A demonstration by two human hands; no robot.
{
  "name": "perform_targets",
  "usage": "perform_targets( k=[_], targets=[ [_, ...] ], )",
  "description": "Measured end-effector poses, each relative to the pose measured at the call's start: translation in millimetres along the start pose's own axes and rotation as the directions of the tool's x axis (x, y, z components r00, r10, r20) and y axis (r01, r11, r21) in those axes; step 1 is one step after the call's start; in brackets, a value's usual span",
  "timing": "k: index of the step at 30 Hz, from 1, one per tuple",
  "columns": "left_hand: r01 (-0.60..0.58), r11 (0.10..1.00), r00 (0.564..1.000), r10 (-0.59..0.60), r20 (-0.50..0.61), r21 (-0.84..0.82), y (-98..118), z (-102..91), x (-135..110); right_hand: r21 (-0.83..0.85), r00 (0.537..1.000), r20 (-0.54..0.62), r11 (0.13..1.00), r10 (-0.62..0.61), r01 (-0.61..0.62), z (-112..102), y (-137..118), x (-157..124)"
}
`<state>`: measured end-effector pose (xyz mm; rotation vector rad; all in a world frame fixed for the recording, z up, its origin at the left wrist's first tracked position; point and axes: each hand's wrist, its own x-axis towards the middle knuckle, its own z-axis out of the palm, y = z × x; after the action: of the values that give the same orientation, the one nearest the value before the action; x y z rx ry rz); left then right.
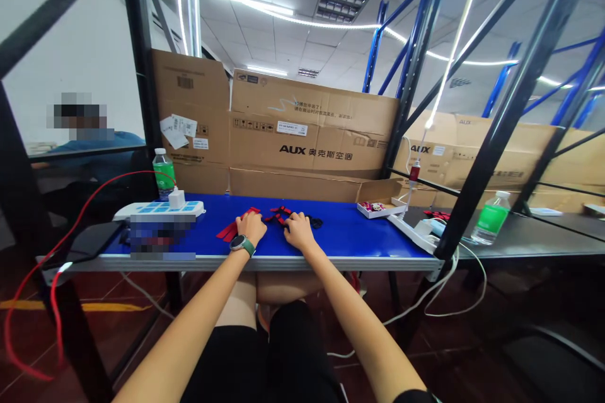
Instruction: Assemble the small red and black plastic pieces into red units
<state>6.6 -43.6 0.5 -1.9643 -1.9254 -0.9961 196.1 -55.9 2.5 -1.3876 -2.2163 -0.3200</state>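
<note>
My left hand (251, 227), with a watch (242, 244) on its wrist, is on the right part of some flat red strips (229, 230) on the blue tabletop (340, 233). Its fingers are bent down and closed on them. Close beside it, my right hand (297, 230) has its fingers curled on a tangle of black and red strap-like pieces (280, 213). What kind of article these are is too small to make out. A black loop (316, 222) shows just right of that hand. The fingertips of both hands are partly hidden.
A white power strip (158, 210) with a plugged-in charger (176, 199) and a green-labelled bottle (164, 174) stand at the left. On the right are a small white box (380, 208) and another power strip (414, 233). Cardboard (312, 138) walls the back; a person (104, 138) sits at far left.
</note>
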Motion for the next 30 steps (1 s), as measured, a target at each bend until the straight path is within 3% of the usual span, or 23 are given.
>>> perform_targets(
  k=[4,10,19,24,30],
  targets=[
    [0.070,0.993,0.992,-0.080,0.101,0.099,8.6,-8.5,-2.3,-0.122,0.989,0.040,0.983,0.144,-0.138,-4.5,-5.8,-2.2],
    [0.091,0.983,0.994,-0.099,0.042,0.162,12.9,-9.9,-5.9,-0.031,0.989,0.136,0.998,0.054,-0.050,-2.5,-4.3,1.2],
    [0.072,0.980,0.997,-0.076,0.015,0.185,16.7,-17.1,-6.3,0.070,0.945,0.302,0.986,0.121,-0.149,6.6,1.5,8.5],
    [0.064,0.983,0.995,-0.076,0.064,0.170,18.4,-19.0,-6.3,0.021,0.949,0.259,0.981,0.180,-0.192,5.2,-1.3,6.0],
    [0.105,0.977,0.993,-0.112,0.030,0.188,19.2,-19.0,-7.0,-0.084,0.973,0.148,0.983,0.175,-0.164,5.9,-2.4,10.8]
  ],
)
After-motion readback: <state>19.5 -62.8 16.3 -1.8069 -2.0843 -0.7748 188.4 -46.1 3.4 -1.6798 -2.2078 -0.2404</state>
